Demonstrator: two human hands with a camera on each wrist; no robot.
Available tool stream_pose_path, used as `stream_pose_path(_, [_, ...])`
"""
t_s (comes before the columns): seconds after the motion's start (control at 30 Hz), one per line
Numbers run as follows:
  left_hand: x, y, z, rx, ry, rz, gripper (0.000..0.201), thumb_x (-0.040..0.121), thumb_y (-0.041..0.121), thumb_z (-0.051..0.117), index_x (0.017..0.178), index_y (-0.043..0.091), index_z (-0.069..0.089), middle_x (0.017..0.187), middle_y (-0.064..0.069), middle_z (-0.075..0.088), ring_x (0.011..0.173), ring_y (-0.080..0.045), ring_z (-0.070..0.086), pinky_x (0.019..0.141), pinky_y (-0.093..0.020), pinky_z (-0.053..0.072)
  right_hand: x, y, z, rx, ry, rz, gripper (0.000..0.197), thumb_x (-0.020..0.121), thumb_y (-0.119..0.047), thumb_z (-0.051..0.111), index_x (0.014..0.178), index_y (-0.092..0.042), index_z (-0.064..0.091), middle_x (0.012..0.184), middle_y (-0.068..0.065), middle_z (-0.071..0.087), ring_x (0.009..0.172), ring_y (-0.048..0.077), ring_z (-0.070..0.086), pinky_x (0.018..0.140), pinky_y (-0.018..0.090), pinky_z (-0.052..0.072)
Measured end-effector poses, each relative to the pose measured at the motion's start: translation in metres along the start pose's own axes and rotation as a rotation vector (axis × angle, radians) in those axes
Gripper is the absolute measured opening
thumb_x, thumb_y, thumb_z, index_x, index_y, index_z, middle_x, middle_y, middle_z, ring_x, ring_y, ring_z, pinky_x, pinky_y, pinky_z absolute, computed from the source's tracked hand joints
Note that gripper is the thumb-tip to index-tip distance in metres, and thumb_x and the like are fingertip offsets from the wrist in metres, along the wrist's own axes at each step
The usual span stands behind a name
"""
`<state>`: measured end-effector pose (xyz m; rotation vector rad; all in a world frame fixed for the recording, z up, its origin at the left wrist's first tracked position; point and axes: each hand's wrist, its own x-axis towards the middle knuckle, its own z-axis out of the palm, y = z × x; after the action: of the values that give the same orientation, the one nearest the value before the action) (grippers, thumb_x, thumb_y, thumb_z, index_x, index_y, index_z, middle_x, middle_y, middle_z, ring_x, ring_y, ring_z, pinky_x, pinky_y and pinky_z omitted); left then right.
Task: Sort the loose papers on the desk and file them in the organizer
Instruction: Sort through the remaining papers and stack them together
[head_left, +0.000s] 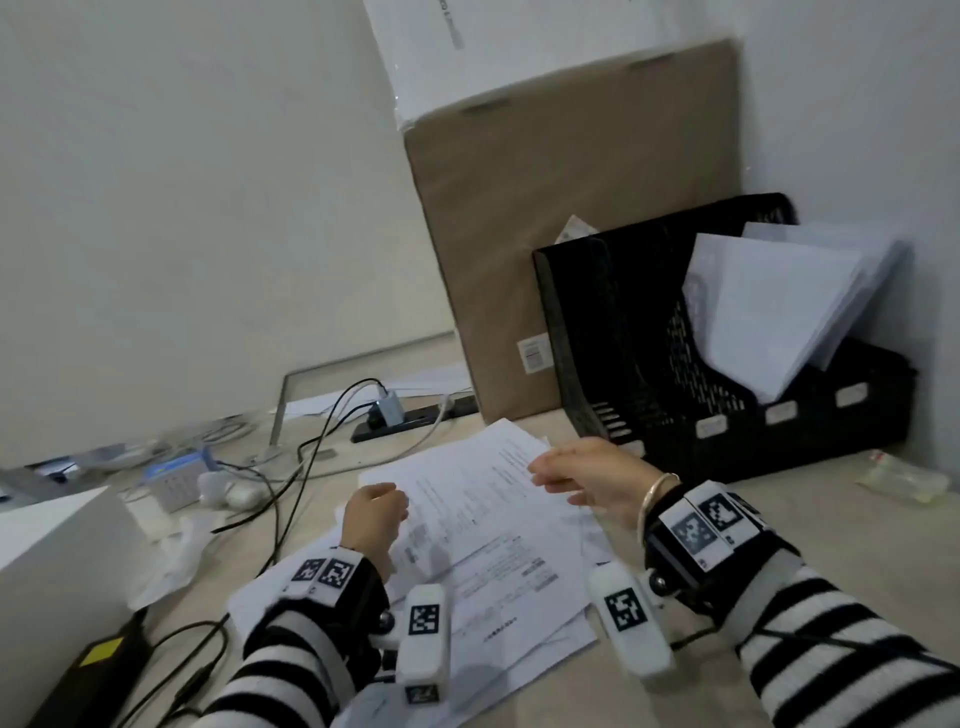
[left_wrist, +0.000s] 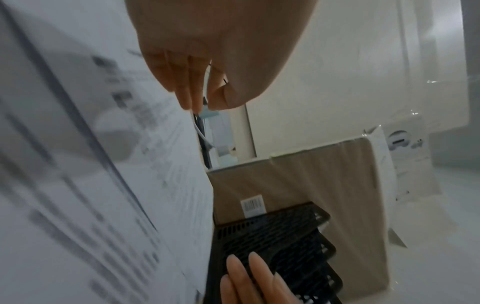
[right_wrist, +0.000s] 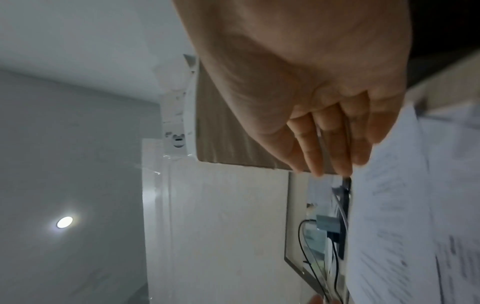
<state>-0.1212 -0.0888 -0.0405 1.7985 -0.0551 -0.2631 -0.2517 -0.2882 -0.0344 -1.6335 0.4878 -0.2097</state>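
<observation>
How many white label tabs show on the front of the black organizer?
3 clearly, along the front of the organizer: left tab, middle tab, right tab. A possible fourth further left is mostly hidden behind the right hand.

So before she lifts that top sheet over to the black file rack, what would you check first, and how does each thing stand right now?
1. Left hand has hold of the printed sheet: ok, its fingers pinch the sheet's left edge.
2. Right hand has its grip: cannot tell, the fingers lie at the far right edge, but a pinch is not plain.
3. Only one sheet comes up: cannot tell, more loose papers lie overlapped beneath.
4. Black organizer has free slots: ok, the left compartments look empty, and filed papers stand in a right one.
5. Path to the organizer: ok, nothing stands between.
6. Black cables: ok, left of the pile.
</observation>
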Motion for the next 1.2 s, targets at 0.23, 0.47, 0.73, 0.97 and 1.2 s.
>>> stream_pose_path(0.23, [0.036,-0.025,-0.046,-0.027,0.101,-0.095,0.052,0.088,0.0,0.053,0.139,0.001,0.042,0.133,-0.026,0.05,0.106,-0.035,0.053,0.086,-0.04,0.045,0.032,0.016,0.026,0.138,0.229,0.016,0.024,0.091,-0.003,0.057,0.114,-0.006,0.064,0.103,0.006,0.06,0.079,0.012,0.053,0.067,0.028,0.044])
stream_pose_path(0.47, [0.06,-0.043,-0.041,-0.187,0.054,-0.085,0.068,0.084,-0.001,0.062,0.143,0.015,0.034,0.122,-0.019,0.054,0.087,-0.027,0.05,0.068,-0.033,0.04,0.043,0.036,0.027,0.231,0.23,0.04,0.018,0.091,0.001,0.056,0.106,-0.007,0.064,0.117,0.016,0.061,0.112,0.03,0.056,0.09,0.036,0.046])
stream_pose_path(0.73, [0.05,-0.039,-0.049,-0.058,-0.253,-0.075,0.03,0.084,-0.009,0.064,0.113,-0.003,0.063,0.106,-0.021,0.071,0.098,-0.038,0.068,0.093,-0.053,0.052,0.041,0.041,0.025,0.209,0.197,0.036,0.015,0.092,0.0,0.055,0.092,-0.011,0.066,0.117,0.014,0.061,0.111,0.026,0.056,0.09,0.035,0.049])
stream_pose_path(0.97, [0.047,-0.038,-0.066,-0.028,-0.082,0.199,0.031,0.085,-0.014,0.058,0.108,0.007,0.063,0.104,-0.013,0.069,0.088,-0.026,0.065,0.073,-0.031,0.052,0.038,0.039,0.017,0.002,0.271,0.001,0.037,0.09,-0.006,0.058,0.127,-0.011,0.052,0.102,0.005,0.058,0.08,0.011,0.056,0.059,0.02,0.04])
stream_pose_path(1.2, [0.045,-0.038,-0.083,-0.169,-0.208,0.149,0.029,0.091,-0.011,0.053,0.108,0.01,0.063,0.101,-0.01,0.073,0.086,-0.024,0.071,0.078,-0.04,0.057,0.044,0.039,0.016,-0.043,0.296,-0.012,0.043,0.09,-0.012,0.062,0.13,-0.009,0.047,0.098,0.005,0.064,0.064,0.011,0.055,0.046,0.018,0.042])
